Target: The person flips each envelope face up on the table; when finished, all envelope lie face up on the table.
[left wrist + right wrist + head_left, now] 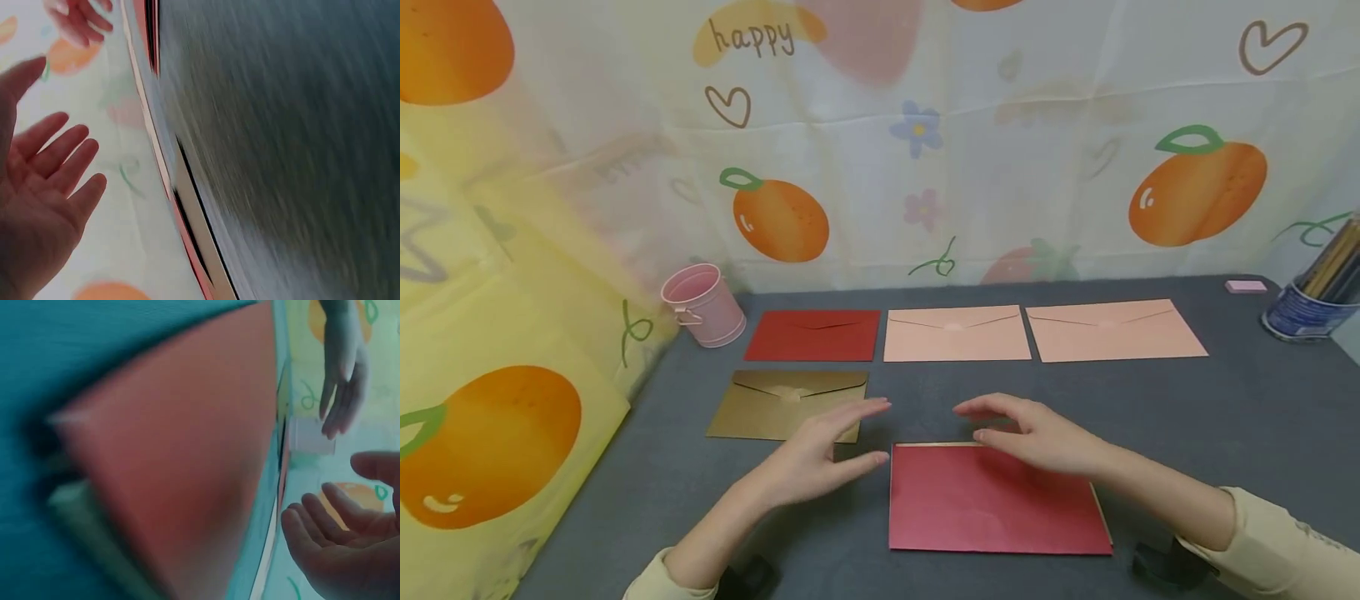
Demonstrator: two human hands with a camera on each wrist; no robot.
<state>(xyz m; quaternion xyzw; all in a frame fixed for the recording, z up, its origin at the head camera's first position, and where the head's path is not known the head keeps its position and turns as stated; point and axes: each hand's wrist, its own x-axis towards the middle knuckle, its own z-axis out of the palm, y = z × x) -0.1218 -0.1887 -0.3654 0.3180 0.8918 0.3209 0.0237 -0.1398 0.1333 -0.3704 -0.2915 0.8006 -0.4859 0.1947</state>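
Observation:
My left hand (820,454) hovers with fingers extended and thumb apart, near the right side of a gold envelope (775,408). It holds nothing, and its palm also shows in the left wrist view. My right hand (1037,433) is held over the far edge of a red envelope (992,508), its fingers loosely bent around nothing. The red envelope lies flat on top of a stack, and a thin gold edge peeks out beneath it. In the right wrist view the red envelope (181,425) is blurred, with a paler piece under it.
Along the back of the dark table (647,475) lie a smaller red envelope (812,336) and two pink envelopes, one central (957,335) and one farther right (1116,332). A pink bucket (718,312) stands back left. At right are a pencil cup (1307,312) and a pink eraser (1246,287).

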